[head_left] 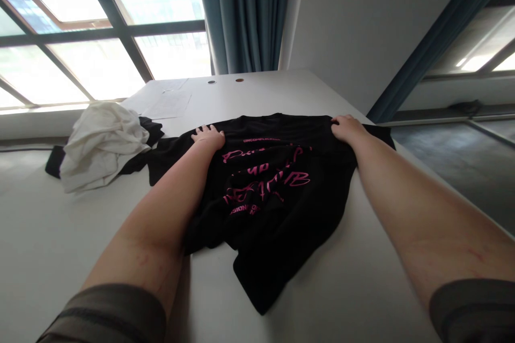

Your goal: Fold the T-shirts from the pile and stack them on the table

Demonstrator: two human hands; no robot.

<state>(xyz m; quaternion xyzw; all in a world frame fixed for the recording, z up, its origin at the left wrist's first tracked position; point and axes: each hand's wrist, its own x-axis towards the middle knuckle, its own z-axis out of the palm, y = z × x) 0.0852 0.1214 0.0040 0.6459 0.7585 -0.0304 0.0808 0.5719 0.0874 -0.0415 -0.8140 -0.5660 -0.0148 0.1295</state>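
White table [265, 91], hands [208, 138] [347, 129] on black shirt [317, 214], lettering [301, 178] broken by folds

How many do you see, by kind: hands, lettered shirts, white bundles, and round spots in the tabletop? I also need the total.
Hands: 2 (left hand, right hand)
Lettered shirt: 1
White bundle: 1
Round spots: 2
Total: 6

From my remote view, I observe a black T-shirt [273, 171] with pink lettering, rumpled on a white tabletop [273, 91]. Shoulders lie farthest, sleeves outspread; the uneven hem extends nearward in one corner.
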